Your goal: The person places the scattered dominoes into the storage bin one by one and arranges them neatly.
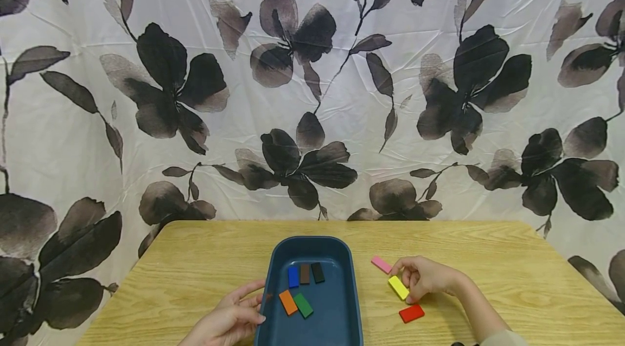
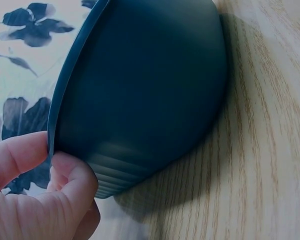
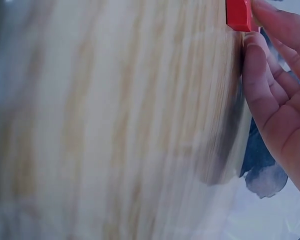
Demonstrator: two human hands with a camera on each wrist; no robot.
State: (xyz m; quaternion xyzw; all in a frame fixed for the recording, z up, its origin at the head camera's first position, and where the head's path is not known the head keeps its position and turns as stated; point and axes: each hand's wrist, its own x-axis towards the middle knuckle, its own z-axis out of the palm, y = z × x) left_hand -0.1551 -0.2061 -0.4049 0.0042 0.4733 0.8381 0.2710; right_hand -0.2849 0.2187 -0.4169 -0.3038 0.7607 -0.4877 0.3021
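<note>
A dark blue tray (image 1: 332, 302) lies on the table, its rim pinched at the left side by my left hand (image 1: 231, 316). In the left wrist view, the fingers of my left hand (image 2: 45, 187) meet at the rim of the tray (image 2: 145, 75). My right hand (image 1: 429, 279) pinches a yellow block (image 1: 399, 287) by its ends, right of the tray. A pink block (image 1: 381, 264) lies just beyond it, and a red block (image 1: 412, 313) lies nearer me. The right wrist view shows the red block (image 3: 238, 15) close to my right hand (image 3: 285, 100); the yellow one is hidden there.
Inside the tray are blue (image 1: 293, 276), brown (image 1: 305, 274), black (image 1: 318, 273), orange (image 1: 288, 302) and green (image 1: 303, 305) blocks. Behind the wooden table (image 1: 195, 259) hangs a flower-printed cloth (image 1: 371, 118).
</note>
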